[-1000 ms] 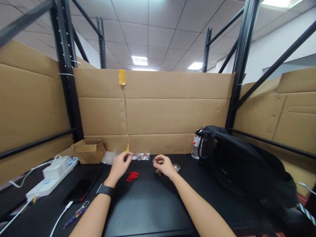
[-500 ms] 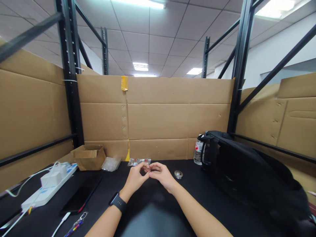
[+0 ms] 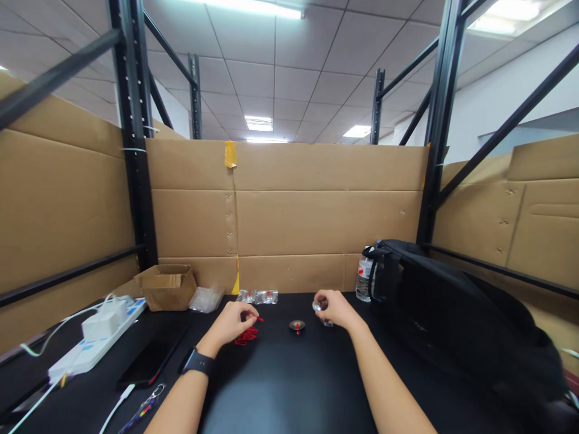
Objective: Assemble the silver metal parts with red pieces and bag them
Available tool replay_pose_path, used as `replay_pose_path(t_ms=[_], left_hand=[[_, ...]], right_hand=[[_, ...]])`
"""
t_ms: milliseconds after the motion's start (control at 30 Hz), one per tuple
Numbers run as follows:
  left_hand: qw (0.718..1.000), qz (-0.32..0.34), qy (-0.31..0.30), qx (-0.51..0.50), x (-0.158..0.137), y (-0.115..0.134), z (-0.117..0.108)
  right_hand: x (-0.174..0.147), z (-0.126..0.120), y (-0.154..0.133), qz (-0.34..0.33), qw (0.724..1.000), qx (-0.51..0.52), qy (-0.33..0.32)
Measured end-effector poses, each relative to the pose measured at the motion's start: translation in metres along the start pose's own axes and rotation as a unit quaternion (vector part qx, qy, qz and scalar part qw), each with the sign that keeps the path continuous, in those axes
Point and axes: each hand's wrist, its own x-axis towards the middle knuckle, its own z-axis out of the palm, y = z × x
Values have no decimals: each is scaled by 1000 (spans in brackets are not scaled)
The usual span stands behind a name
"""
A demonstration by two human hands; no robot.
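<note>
My left hand (image 3: 236, 320) is pinched on the end of a red string (image 3: 246, 337); the rest lies bunched on the black table below it. In my right hand (image 3: 338, 308) is a small clear round piece (image 3: 318, 306), held at its edge by the fingertips. Another small shiny piece lies just under that hand, partly hidden. Between both hands sits a small dark round dish (image 3: 293, 325), with a little red piece (image 3: 297, 328) at its middle. Behind the hands lie clear packets (image 3: 265, 296) with red bits inside.
A black bag (image 3: 443, 319) and a water bottle (image 3: 362, 280) stand on the right. To the left are an open cardboard box (image 3: 169, 295), a plastic bag (image 3: 205, 299), a power strip (image 3: 72, 355), a phone (image 3: 151, 358) and a keychain (image 3: 145, 410). Cardboard walls (image 3: 289, 223) enclose the table.
My hands were together at a tiny item and have moved apart. The right one has gone to the clear round piece. The dark dish and red string now show on the table.
</note>
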Motion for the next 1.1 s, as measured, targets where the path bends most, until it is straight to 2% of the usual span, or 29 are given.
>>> replay_pose_path(t_ms=[100,200,300,500,633,733,833,900,933,1000,1100], left_hand=[[999,-4,-35,-14,-4,-11,-4],[999,-5,-49,-22,-6,-16,-6],[998,-1,-57,-28,-7,-19,-7],[998,-6,-59,-25,-7,-26,-5],[998,-5,-61,-26,-7,-22,-5],[999,-31,-44,-6,-7,-16,-7],[999,-47,-1,2,-5,-12,-7],[999,-32,19,0,-4,-11,-6],[999,-21,24,0,-3,-10,-5],[1000,0,31,2,-1,-6,-1],[999,20,34,-3,1,7,7]], right_hand=[[-2,-8,31,39,998,-7,-38],[-2,-10,46,52,995,19,-79],[-3,-8,50,45,993,33,-105],[-2,0,51,61,993,27,-99],[-1,2,51,62,991,26,-115],[-2,2,43,41,994,0,-102],[0,9,24,-48,994,-14,-95],[2,21,9,-124,980,19,-156],[3,27,1,-141,974,37,-176],[5,40,-10,-138,972,51,-182],[5,50,-23,-137,981,34,-135]])
